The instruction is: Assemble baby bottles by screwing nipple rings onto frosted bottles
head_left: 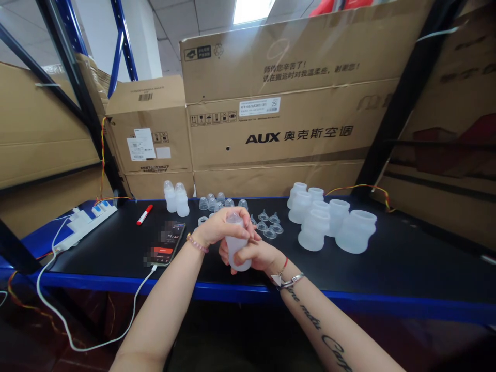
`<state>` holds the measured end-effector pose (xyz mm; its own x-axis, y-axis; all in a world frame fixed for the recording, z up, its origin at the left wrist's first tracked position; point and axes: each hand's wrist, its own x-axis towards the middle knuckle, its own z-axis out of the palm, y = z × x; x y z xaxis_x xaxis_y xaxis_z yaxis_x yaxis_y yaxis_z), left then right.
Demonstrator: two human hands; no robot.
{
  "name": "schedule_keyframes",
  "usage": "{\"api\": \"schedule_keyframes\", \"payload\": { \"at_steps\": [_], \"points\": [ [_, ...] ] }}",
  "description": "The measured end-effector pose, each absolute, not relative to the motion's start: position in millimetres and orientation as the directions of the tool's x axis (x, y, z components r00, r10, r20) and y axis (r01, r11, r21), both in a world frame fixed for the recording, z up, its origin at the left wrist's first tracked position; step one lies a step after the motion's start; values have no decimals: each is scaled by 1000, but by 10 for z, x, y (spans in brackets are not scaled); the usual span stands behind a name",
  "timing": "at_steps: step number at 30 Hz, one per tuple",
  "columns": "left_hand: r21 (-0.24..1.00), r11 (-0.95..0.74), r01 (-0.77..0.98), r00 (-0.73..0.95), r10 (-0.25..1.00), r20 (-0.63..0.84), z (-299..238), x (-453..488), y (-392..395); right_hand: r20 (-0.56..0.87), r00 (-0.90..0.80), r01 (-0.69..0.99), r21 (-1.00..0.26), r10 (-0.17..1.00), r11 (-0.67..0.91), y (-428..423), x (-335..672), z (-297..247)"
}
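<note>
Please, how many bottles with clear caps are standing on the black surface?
2. The left bottle and right bottle stand side by side at the back left, beyond the phone. The held bottle, between left hand and right hand, is not counted.

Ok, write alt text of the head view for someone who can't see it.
A person's left hand grips the top of a translucent bottle while the right hand holds its lower body, over a black worktop. Beyond are clear domed caps and teats, with two capped bottles to the left and open bottles to the right.
</note>
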<state>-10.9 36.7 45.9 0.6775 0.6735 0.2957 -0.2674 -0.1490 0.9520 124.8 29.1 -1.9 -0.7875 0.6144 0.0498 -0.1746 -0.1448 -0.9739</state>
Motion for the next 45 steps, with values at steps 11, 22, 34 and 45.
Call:
{"api": "schedule_keyframes", "payload": {
  "at_steps": [11, 22, 34, 45],
  "points": [
    [929, -323, -182, 169, 920, 354, 317, 50, 397, 77, -443, -122, -992, 893, 25, 426, 1158, 18],
    [957, -218, -189, 481, 829, 284, 378, -44, 393, 85, -559, -186, -982, 825, -25, 341, 1197, 2],
    [954, -140, -267, 706, 645, 292, 419, -137, 376, 90, -783, -208, -971, 616, -121, 294, 1245, 55],
    [935, -272, -226, 372, 863, 341, 320, -76, 401, 87, -457, -158, -987, 885, 16, 410, 1212, 32]
  ]
}}
